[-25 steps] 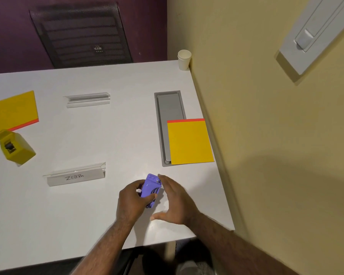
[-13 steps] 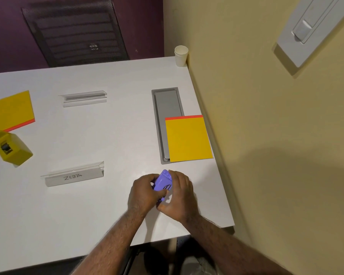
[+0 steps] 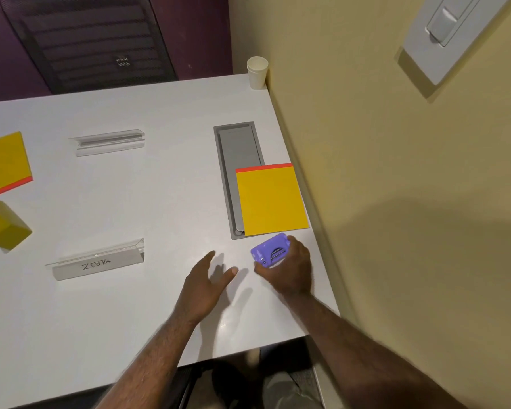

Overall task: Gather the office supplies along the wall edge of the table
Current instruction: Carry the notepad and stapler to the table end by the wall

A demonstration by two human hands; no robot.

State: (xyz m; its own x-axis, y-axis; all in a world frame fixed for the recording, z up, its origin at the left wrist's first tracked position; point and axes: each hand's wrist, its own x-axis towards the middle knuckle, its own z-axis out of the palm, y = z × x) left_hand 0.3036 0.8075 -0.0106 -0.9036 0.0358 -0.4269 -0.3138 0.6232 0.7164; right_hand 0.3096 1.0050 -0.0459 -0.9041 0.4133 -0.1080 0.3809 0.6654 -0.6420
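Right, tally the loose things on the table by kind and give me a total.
Yellow pads: 2, one by the wall, one at the left edge
Clear name holders: 2, far and near, marked ZEBRA
Dispensers: 2, purple in the right hand, yellow at left
Paper cup: 1
Total: 7

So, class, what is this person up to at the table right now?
The person's right hand grips a purple stapler near the wall side of the white table, just below a yellow notepad already lying there. The left hand is open and empty. Another yellow notepad, a yellow tape dispenser and two name holders remain further left.
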